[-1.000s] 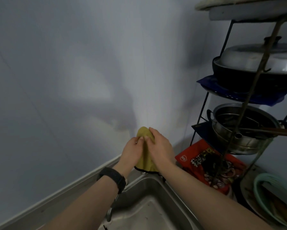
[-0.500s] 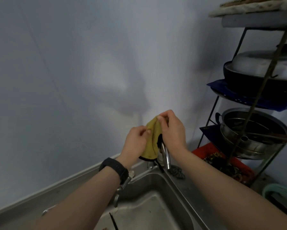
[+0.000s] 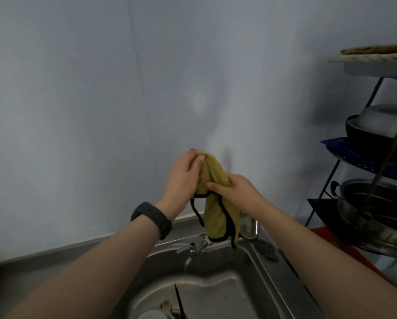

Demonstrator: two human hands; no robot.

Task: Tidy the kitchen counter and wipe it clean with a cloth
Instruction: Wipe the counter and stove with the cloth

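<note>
From the head view, both hands hold a yellow cloth (image 3: 212, 194) with a black edge, up in front of the pale wall (image 3: 101, 100) and above the back rim of the sink (image 3: 250, 268). The left hand (image 3: 181, 180) has its grip clenched on the upper end of the cloth, thumb and fingers pinching the top fold. The right hand (image 3: 236, 192) grips the cloth lower down and to the right of the left grip, its fingers pressed across the middle of the fabric. Below both grips the rest of the cloth hangs down, its lower end just over the tap (image 3: 194, 248) at the sink's back edge. A dark watch band (image 3: 152, 218) sits on the left wrist. Well to the right of the grips stands a wire rack (image 3: 326, 192) carrying a steel pot (image 3: 374, 215) and, one shelf higher, a dark pan (image 3: 374, 137) with a lid. The grey table (image 3: 32, 270) runs off to the left below the left forearm.
</note>
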